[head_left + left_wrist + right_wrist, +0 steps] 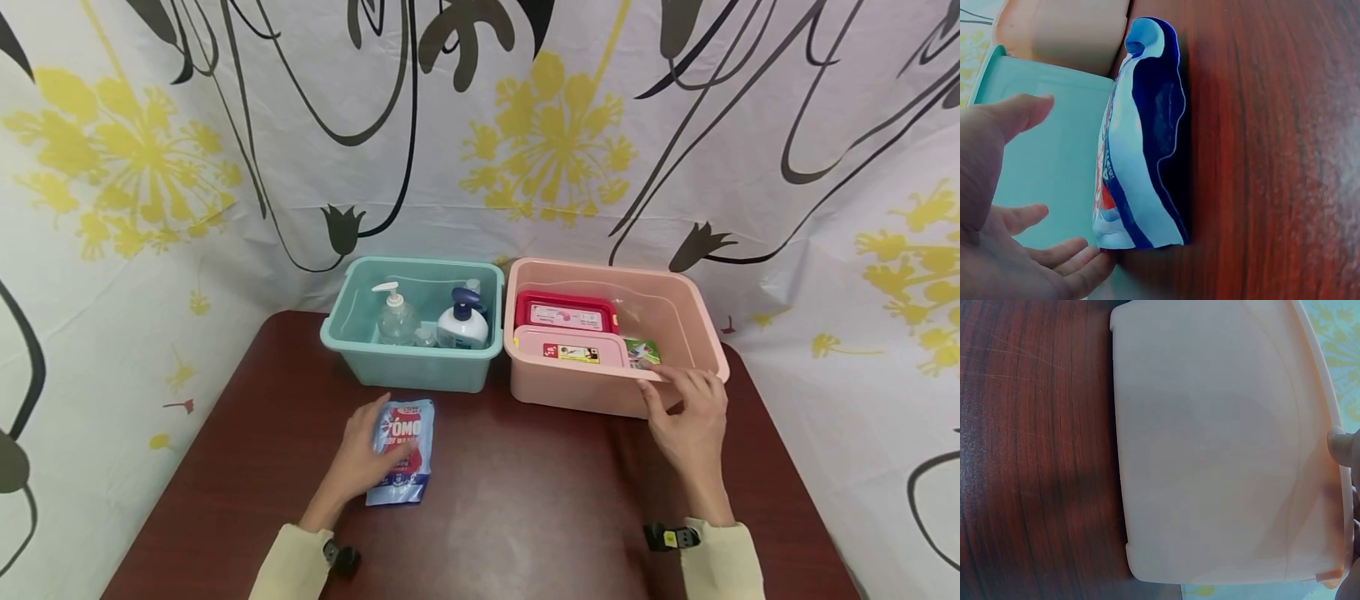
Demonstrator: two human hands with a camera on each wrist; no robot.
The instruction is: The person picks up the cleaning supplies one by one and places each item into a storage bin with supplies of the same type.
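A blue OMO detergent pouch (414, 427) lies on the table in front of the teal bin. Over its left side hovers my left hand (358, 454), thumb and fingers spread apart. From the left wrist view, the pouch (1127, 131) is seen edge-on, with the fingers beside it and not closed round it. My right hand (692, 425) holds the front rim of the pink bin (570, 390) near its right corner. The thumb (1341, 449) presses the outer side, while the other fingers go over the rim and are partly hidden.
In the teal bin (412, 367) stand a clear pump bottle (396, 321), a white bottle with a dark blue pump (461, 327) and smaller containers. The pink bin holds a red-lidded box (566, 315), a pink-lidded box (525, 343) and a green packet (643, 350). Patterned cloth (285, 192) hangs behind the table.
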